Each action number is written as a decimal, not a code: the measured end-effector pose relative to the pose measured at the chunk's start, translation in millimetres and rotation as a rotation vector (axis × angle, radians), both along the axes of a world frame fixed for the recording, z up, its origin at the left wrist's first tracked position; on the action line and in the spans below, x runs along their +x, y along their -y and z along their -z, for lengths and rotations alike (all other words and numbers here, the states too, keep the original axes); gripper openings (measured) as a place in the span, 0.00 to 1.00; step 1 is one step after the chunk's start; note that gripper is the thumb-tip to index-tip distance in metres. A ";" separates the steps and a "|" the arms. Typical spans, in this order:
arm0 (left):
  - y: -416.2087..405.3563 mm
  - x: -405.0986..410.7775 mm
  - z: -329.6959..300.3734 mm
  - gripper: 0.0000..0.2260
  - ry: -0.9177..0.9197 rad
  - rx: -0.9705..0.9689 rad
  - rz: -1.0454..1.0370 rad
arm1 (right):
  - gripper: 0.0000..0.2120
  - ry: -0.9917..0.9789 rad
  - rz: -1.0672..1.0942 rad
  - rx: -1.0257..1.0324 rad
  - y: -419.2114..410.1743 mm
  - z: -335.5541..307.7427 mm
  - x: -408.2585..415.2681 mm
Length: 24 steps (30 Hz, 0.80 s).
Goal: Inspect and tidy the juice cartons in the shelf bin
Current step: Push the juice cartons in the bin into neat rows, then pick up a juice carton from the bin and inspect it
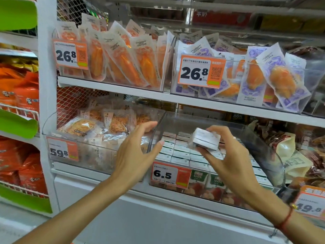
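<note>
R hand [226, 155] pinching one carton [205, 139] btwn thumb + fingers, tilted, just above clear bin [263, 143]. Rest of cartons [179, 154] packed in neat rows inside bin, white tops up. L hand [136, 154] open, fingers spread, holding nothing, in front of bin's left wall. Tag [170, 175] on bin front reads 6.5.

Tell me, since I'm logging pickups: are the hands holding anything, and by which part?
The right hand holds one juice carton by its lower end. The left hand holds nothing.
</note>
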State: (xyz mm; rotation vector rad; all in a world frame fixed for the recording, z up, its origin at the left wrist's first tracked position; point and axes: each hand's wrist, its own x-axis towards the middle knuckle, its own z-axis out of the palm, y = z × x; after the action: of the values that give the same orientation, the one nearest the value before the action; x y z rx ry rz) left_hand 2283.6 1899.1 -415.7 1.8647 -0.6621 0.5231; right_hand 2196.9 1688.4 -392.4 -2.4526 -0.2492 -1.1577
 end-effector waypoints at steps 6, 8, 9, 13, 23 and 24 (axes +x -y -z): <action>5.3 46.9 52.2 0.23 0.178 0.414 -0.147 | 0.21 -0.042 0.136 -0.397 12.8 -11.5 92.6; 6.2 49.8 60.3 0.23 0.262 0.426 -0.194 | 0.21 -0.070 0.176 -0.496 17.3 -8.9 123.0; 7.2 50.8 61.6 0.23 0.297 0.404 -0.223 | 0.23 -0.081 0.201 -0.504 20.3 -7.0 137.8; 10.0 50.0 61.3 0.22 0.344 0.351 -0.258 | 0.25 -0.213 0.229 -0.347 28.0 3.1 188.1; 9.8 51.1 62.8 0.22 0.296 0.372 -0.231 | 0.20 -0.379 0.012 -0.038 33.9 1.5 237.2; 10.0 51.3 63.0 0.22 0.297 0.370 -0.230 | 0.20 -0.432 -0.009 -0.020 36.8 0.9 238.5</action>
State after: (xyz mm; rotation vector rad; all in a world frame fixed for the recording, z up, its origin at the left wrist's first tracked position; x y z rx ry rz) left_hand 2334.8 1889.1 -478.7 2.2501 -0.7833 0.8878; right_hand 2435.4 1651.7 -393.3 -2.6376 -0.1406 -0.5979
